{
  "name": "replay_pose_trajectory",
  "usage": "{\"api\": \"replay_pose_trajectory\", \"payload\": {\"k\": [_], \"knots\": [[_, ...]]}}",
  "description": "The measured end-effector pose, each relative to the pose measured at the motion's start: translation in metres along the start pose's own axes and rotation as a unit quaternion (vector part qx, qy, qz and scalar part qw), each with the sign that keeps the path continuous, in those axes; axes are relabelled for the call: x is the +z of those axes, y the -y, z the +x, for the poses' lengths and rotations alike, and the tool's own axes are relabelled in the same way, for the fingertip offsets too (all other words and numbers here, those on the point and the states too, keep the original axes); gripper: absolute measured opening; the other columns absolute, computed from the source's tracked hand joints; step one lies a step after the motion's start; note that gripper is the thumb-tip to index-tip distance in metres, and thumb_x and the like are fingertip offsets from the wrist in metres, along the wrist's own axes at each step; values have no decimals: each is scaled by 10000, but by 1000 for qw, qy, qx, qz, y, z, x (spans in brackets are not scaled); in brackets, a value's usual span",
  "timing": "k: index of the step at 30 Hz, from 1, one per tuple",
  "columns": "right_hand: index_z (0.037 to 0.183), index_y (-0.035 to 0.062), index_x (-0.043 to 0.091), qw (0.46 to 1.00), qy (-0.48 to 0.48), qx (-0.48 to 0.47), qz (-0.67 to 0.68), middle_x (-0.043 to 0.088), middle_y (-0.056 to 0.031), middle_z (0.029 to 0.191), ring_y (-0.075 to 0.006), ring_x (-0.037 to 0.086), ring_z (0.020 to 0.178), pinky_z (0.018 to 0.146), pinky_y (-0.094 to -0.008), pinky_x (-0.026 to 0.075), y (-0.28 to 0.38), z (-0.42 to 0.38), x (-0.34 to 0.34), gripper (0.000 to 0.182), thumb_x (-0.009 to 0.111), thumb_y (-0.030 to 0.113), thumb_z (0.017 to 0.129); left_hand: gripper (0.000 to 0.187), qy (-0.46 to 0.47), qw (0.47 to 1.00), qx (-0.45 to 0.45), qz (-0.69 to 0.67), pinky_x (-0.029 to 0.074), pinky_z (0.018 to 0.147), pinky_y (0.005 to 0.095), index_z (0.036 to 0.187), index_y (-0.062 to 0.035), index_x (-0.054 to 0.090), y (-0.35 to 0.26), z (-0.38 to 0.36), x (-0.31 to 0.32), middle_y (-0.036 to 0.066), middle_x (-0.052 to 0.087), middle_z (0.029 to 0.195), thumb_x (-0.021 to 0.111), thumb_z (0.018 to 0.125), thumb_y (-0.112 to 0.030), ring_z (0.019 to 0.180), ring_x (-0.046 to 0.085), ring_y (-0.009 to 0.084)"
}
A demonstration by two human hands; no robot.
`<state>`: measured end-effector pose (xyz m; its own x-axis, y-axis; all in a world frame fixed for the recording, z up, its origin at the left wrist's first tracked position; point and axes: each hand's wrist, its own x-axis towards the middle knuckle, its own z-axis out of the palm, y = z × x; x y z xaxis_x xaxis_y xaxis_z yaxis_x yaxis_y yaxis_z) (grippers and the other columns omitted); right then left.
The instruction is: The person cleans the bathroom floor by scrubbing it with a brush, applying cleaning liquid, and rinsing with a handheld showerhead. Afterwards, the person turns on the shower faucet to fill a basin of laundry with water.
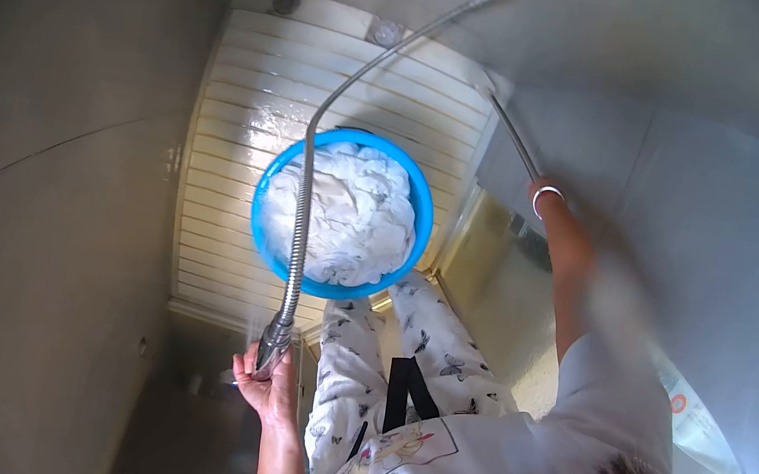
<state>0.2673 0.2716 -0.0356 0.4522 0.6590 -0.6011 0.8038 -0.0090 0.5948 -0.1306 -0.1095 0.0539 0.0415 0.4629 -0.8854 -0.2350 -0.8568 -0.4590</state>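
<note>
Fingers of my left hand [268, 382] are loosely curled on the shower head [274, 338], near the bottom of the head view, while those of my right hand [544, 192] close around the thin metal bar [515, 140] by the wall. The blue basin [422, 202] sits on the pale slatted floor [237, 181], just beyond my legs [444, 330]. It is filled with crumpled white cloth [354, 207], bunched up near the rim; how deep it goes I can't tell. The metal hose [302, 223] passes in front of the basin, hiding a strip of cloth and rim, then bends away toward the top. Around the basin the slats shine wet, and two round fittings, one dark [286, 2] and one grey [386, 32], lie along the far edge.
</note>
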Motion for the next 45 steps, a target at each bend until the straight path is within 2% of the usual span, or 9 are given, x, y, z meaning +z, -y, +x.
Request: {"api": "replay_pose_trajectory", "payload": {"k": [7, 10, 15, 23, 26, 31, 37, 43, 45], "knots": [[1081, 35, 390, 981, -74, -179, 20, 437, -203, 1060, -312, 423, 994, 813, -377, 365, 116, -47, -28, 389, 331, 311, 815, 224, 81, 996, -23, 10, 204, 872, 456, 525, -109, 312, -6, -11, -1, -12, 331, 504, 470, 684, -118, 561, 385, 133], [1055, 68, 428, 956, -61, -269, -98, 475, -124, 1055, -244, 453, 987, 805, -354, 384, 197, -104, -82, 342, 347, 278, 798, 252, 70, 997, 26, 18, 261, 735, 327, 515, -122, 278, 4, -14, 6, -26, 308, 487, 473, 673, -101, 526, 331, 96], [1045, 46, 433, 965, -101, -241, -9, 471, -161, 1045, -303, 481, 931, 782, -374, 395, 266, -70, -113, 342, 339, 275, 808, 258, 103, 992, 66, 13, 283, 741, 323, 519, -119, 285, 11, -7, 1, -27, 324, 492, 481, 683, -83, 540, 348, 100], [971, 44, 505, 951, -62, -149, -265, 513, -124, 997, -258, 511, 900, 740, -330, 431, 123, -34, -149, 280, 394, 220, 784, 234, 68, 994, 14, -85, 306, 730, 350, 526, -109, 322, 34, -11, 25, -26, 326, 494, 487, 693, -123, 549, 356, 114], [944, 17, 500, 977, -100, -174, -72, 527, -181, 924, -296, 518, 861, 719, -355, 431, 120, -52, -145, 340, 384, 299, 793, 254, 93, 993, -18, -76, 308, 728, 352, 516, -111, 314, 33, -12, 24, -31, 318, 482, 485, 701, -150, 534, 349, 108], [907, -20, 470, 934, -157, -319, 25, 529, -241, 792, -369, 508, 786, 696, -411, 409, 212, -72, -135, 362, 390, 311, 785, 251, 93, 990, -21, -109, 322, 726, 330, 509, -110, 330, 21, -14, 21, -32, 333, 472, 499, 694, -117, 510, 356, 103], [1197, 261, 256, 911, -172, -374, 17, 490, -196, 984, -322, 480, 919, 792, -370, 382, 398, -78, -134, 378, 278, 290, 820, 229, 89, 979, -23, -182, 352, 734, 335, 502, -92, 372, 0, -4, 12, -24, 374, 482, 524, 673, -86, 512, 396, 98], [1176, 341, 253, 939, -128, -305, -90, 428, -133, 1104, -271, 451, 983, 808, -375, 370, 344, -32, -154, 356, 203, 330, 823, 220, 48, 968, -25, -244, 358, 723, 315, 489, -94, 383, 10, -7, 20, -26, 372, 450, 532, 650, -70, 454, 392, 93], [1230, 290, 103, 940, -143, -282, -130, 504, -193, 949, -321, 508, 864, 751, -423, 389, 279, -25, -154, 465, 302, 203, 819, 117, 73, 969, -37, -235, 375, 732, 327, 568, -56, 444, -2, -5, 6, 0, 429, 526, 527, 651, -45, 535, 433, 112]]}}
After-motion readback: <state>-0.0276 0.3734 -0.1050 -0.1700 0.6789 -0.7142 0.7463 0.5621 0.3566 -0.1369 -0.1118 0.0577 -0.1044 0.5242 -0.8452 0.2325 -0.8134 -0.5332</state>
